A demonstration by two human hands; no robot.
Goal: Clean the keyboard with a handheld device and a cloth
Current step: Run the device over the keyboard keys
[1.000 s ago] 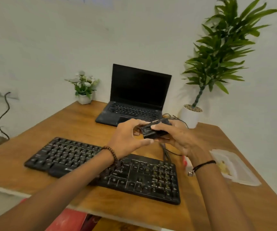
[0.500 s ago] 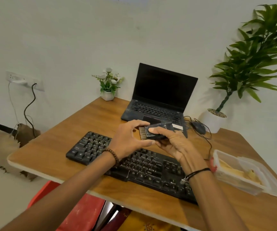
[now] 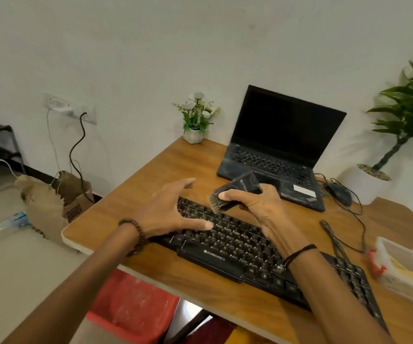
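- We take the black keyboard [image 3: 225, 247] as our landmark. It lies slantwise on the wooden table [image 3: 151, 170], with "ZEBRONICS" lettered on its near edge.
- Above the far rows of the keyboard, the right hand [image 3: 262, 209] holds the handheld device [image 3: 244, 186]. Its fingers and thumb are curled round the dark, blocky body.
- The device tilts down to the left, and the bristled end [image 3: 215, 203] points at the keyboard's far edge. We cannot tell whether the bristles touch the keys.
- Over the keyboard's left end the left hand [image 3: 168, 212] is spread wide and holds nothing, its fingers straight and apart. The thumb lies over the keys, but we cannot tell whether it rests on them.
- A beaded bracelet [image 3: 136, 232] circles the left wrist, at the keyboard's left near corner. A thin dark band [image 3: 299, 252] circles the right wrist, above the keyboard's middle.
- Beyond the keyboard stands an open laptop [image 3: 282, 145], its screen dark.
- Beyond the keyboard and to the right of the laptop lies a black mouse [image 3: 340, 191], with its cable looping over the table.
- Beyond the keyboard's left end, at the table's far corner, sits a small flower pot [image 3: 195, 120].
- Right of the keyboard is a clear plastic container [image 3: 399, 254] with something yellow inside; we cannot tell what it is.
- Far to the right, beyond the keyboard, stands a tall potted plant [image 3: 409, 112].
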